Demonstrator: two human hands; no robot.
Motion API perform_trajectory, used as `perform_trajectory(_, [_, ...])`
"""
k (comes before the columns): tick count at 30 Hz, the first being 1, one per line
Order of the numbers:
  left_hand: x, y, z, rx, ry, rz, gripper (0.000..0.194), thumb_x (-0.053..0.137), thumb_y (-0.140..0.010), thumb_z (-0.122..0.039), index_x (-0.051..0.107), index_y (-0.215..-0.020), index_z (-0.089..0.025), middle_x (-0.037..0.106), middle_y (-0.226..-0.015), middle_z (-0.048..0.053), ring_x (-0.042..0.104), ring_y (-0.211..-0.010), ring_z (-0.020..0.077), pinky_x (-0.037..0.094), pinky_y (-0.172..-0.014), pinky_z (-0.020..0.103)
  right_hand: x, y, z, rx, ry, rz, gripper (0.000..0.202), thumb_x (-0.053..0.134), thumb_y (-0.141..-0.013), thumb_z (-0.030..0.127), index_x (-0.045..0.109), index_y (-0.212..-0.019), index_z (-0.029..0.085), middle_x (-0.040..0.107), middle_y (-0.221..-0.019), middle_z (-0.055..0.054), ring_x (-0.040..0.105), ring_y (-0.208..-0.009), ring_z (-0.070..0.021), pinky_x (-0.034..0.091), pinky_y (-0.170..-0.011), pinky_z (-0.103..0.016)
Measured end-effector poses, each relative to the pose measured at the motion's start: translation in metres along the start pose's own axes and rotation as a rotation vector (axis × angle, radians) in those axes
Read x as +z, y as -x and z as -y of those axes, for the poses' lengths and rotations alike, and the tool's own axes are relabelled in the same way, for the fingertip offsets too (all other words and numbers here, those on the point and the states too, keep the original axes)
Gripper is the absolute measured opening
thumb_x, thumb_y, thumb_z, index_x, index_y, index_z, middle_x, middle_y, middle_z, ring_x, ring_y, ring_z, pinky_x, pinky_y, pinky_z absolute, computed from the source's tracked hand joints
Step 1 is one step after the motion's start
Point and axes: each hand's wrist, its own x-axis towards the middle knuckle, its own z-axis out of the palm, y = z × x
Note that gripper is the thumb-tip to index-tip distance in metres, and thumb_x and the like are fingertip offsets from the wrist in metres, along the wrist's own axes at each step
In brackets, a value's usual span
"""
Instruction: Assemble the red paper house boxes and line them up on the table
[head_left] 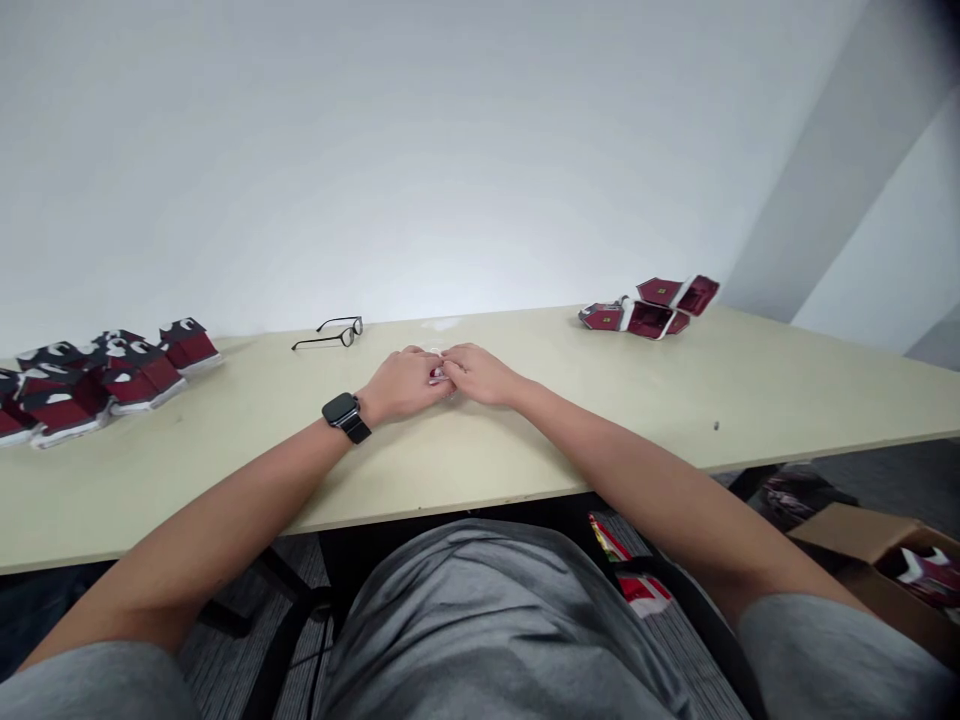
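Observation:
My left hand (pixel 409 383) and my right hand (pixel 480 374) meet over the middle of the pale table (pixel 480 450). Between them is a small red and white item (pixel 437 374), mostly hidden under the fingers. The fingers of both hands are bent around it and pressed close together. What exactly the item is cannot be made out. A black watch (pixel 345 415) is on my left wrist.
Several dark red house-shaped pieces with black and white roofs (pixel 142 375) stand at the left. Black-framed glasses (pixel 347 334) lie near the wall. More red house pieces (pixel 649 316) lie open at the back right. A cardboard box (pixel 855 533) is below the table's right side.

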Motion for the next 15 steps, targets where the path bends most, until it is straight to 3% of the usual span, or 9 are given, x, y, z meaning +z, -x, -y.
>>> perform_trajectory(2, [-0.001,0.000,-0.001,0.000,0.002,0.016,0.032,0.046,-0.096,-0.043,0.066,-0.083,-0.021,0.074,-0.090,0.007,0.065,-0.096,0.0287,0.049,-0.092,0.042,0.000,-0.001,0.000,0.027,0.046,0.022,0.036,0.037,-0.099,0.023,0.064,-0.076,0.017,0.073,-0.091,-0.009,0.064,-0.092,-0.0215,0.046,-0.095,-0.033])
perform_trajectory(6, [-0.012,0.003,-0.001,0.028,0.057,0.026,0.032,0.046,-0.096,-0.043,0.068,-0.088,-0.022,0.074,-0.090,0.006,0.065,-0.095,0.0279,0.049,-0.090,0.041,0.000,-0.002,0.003,0.040,0.094,-0.005,0.031,0.041,-0.094,0.021,0.065,-0.075,0.018,0.072,-0.087,-0.008,0.064,-0.094,-0.0230,0.043,-0.105,-0.040])
perform_trajectory(10, [-0.022,0.003,0.007,0.104,0.155,-0.106,0.029,0.050,-0.093,-0.038,0.071,-0.108,-0.023,0.075,-0.114,0.006,0.064,-0.113,0.0267,0.046,-0.107,0.041,0.002,-0.009,0.008,-0.015,0.058,-0.243,0.029,0.048,-0.087,0.015,0.073,-0.101,0.018,0.073,-0.120,-0.011,0.059,-0.126,-0.0273,0.037,-0.119,-0.046])
perform_trajectory(13, [-0.018,0.000,0.014,-0.053,0.245,-0.279,0.035,0.041,-0.095,-0.029,0.070,-0.112,-0.020,0.073,-0.124,0.007,0.063,-0.118,0.0246,0.046,-0.109,0.040,0.008,-0.014,0.010,-0.014,-0.024,-0.319,0.040,0.044,-0.089,0.013,0.070,-0.119,0.018,0.069,-0.134,-0.010,0.060,-0.129,-0.0246,0.043,-0.116,-0.042])
perform_trajectory(15, [-0.010,-0.002,0.016,-0.173,0.231,-0.260,0.036,0.040,-0.095,-0.028,0.068,-0.113,-0.017,0.072,-0.124,0.011,0.063,-0.119,0.0270,0.047,-0.107,0.042,0.013,-0.015,0.010,-0.004,-0.034,-0.254,0.044,0.042,-0.091,0.014,0.067,-0.127,0.016,0.069,-0.135,-0.011,0.062,-0.125,-0.0255,0.046,-0.112,-0.043])
